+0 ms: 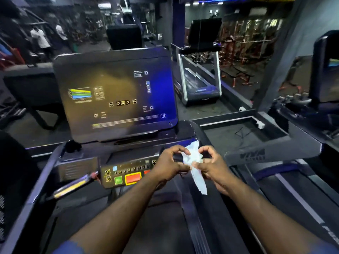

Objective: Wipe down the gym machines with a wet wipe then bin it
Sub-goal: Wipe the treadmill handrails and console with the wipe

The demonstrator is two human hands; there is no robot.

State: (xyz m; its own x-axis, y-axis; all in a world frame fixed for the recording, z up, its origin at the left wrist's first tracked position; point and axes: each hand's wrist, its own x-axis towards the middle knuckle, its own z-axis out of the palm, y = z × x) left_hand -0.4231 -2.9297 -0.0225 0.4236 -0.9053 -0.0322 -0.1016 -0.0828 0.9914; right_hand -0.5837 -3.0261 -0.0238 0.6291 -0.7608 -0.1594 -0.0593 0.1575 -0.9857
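Observation:
A crumpled white wet wipe point(194, 163) hangs between my two hands, over the right end of a treadmill console. My left hand point(169, 165) pinches its left edge with curled fingers. My right hand point(212, 166) pinches the right side, and a tail of the wipe dangles below it. The treadmill's big dark screen point(115, 94) stands tilted just beyond my hands. Under my left hand lies the button panel point(128, 173) with a green and a red button.
A second treadmill point(199, 70) stands further back on the right, beside a mirrored wall. Another machine's console point(326, 70) rises at the far right. Dark handrails point(36, 189) run along the left. People stand far off at the back left.

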